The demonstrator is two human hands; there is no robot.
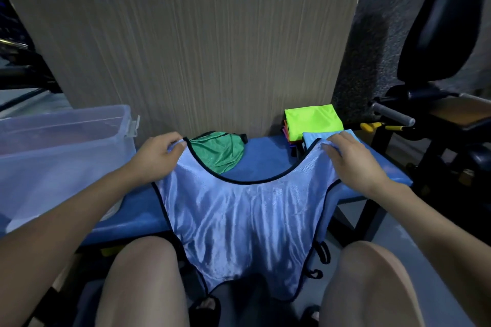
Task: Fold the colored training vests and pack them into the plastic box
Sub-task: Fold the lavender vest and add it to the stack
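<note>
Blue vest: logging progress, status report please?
Left hand and right hand each grip a shoulder of the blue vest. Vest spread unfolded. Green vest bunched behind it.

— What colour is the vest (pixel 240 223) in front of you?
— Shiny light blue, edged in black piping.
— And the crumpled one (pixel 219 152) behind it?
— Green, also black-trimmed. My table (pixel 268 159) is a deeper blue.
— The folded pile?
— Neon yellow-green (pixel 313 120) on top, another light blue piece (pixel 318 138) beside it. The plastic box (pixel 61 146) is clear.
</note>
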